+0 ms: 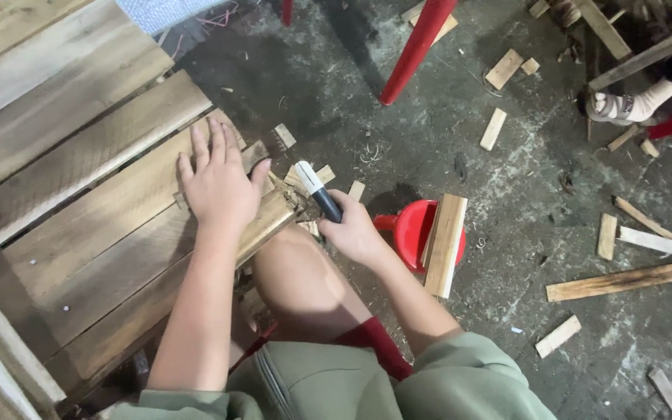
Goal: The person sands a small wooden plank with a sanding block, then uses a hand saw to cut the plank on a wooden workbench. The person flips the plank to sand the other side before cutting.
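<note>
On a scrap-strewn concrete floor [507, 155], the left hand [219, 187] is pressing flat on a wooden pallet [79, 194]; just beside it, the right hand [355, 233] is gripping a black-handled tool [318, 190], its tip hidden among splinters.

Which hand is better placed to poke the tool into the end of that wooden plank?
Probably the right hand: it already grips the black-handled tool, whose pale tip points at the splintered plank end. The left hand lies flat on the plank, fingers spread, pressing it down.
</note>
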